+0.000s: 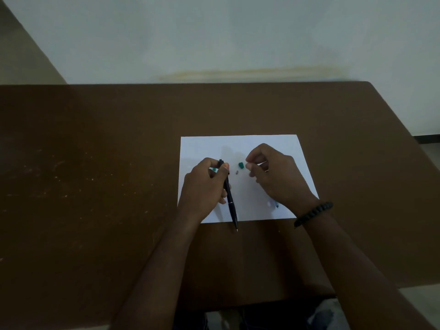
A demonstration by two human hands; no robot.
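A white sheet of paper [240,146] lies on the brown table [95,175]. My left hand [202,186] grips a black pen [231,201] over the sheet, its tip pointing toward me past the paper's near edge. My right hand [276,175] hovers over the right half of the sheet with fingers curled and fingertips pinched together; whether they hold something small is unclear. Between the hands a small teal piece [241,165] and a tiny grey piece [237,172] lie on the paper. Another teal bit [215,169] shows behind my left fingers.
A light blue object [273,204] peeks out from under my right wrist, which wears a black bead bracelet [313,213]. A pale wall runs behind the table's far edge. The table's right edge slants at the right.
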